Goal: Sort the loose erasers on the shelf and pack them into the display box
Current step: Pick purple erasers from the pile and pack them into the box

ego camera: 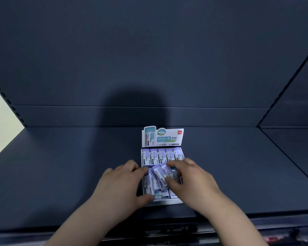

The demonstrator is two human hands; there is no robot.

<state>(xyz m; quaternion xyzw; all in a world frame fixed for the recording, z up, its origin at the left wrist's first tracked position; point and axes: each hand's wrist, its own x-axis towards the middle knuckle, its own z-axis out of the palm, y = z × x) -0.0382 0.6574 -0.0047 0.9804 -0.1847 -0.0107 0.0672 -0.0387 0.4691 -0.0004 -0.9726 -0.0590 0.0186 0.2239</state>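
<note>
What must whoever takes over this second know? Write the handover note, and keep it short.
Left hand: fingers and thumb curl round the front erasers from the left side of the display box.
Right hand: pinches the same tilted bunch from the right.
Done: the back row of five stands neat. Every eraser in view is inside the box, which sits on the shelf.
Left: straighten the front erasers into a row.
</note>
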